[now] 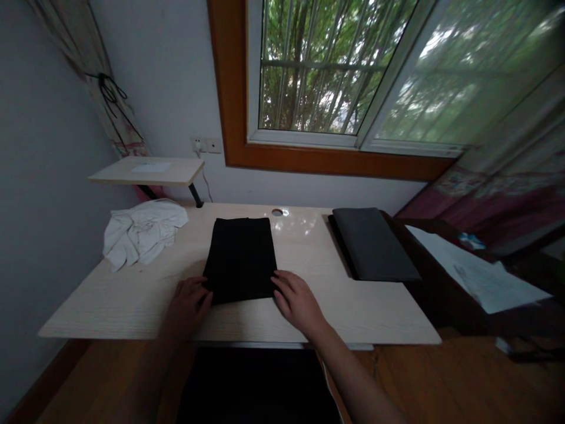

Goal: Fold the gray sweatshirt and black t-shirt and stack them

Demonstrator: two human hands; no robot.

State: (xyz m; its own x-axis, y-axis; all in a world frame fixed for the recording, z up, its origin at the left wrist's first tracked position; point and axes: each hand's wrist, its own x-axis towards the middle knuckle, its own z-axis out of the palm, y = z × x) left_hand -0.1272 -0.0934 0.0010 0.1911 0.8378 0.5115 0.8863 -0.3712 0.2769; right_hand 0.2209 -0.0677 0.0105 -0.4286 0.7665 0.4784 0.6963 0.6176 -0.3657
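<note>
A black cloth (242, 259), folded into a neat rectangle, lies flat on the pale wooden desk (309, 312). At its near left corner is my left hand (188, 306), thumb and fingers closed on the edge. My right hand (296, 299) grips the near right edge in the same way, fingertips on the fabric and thumb just below. What the fingertips do under the cloth is hidden. Both forearms come in from the near side of the desk.
A crumpled white cloth (143, 232) lies at the left, beside a small raised shelf (176, 171). Dark grey flat folders or cases (373, 244) rest at the right. Beyond them, white paper (477, 271) lies on a dark surface. A window (326, 70) is behind the desk.
</note>
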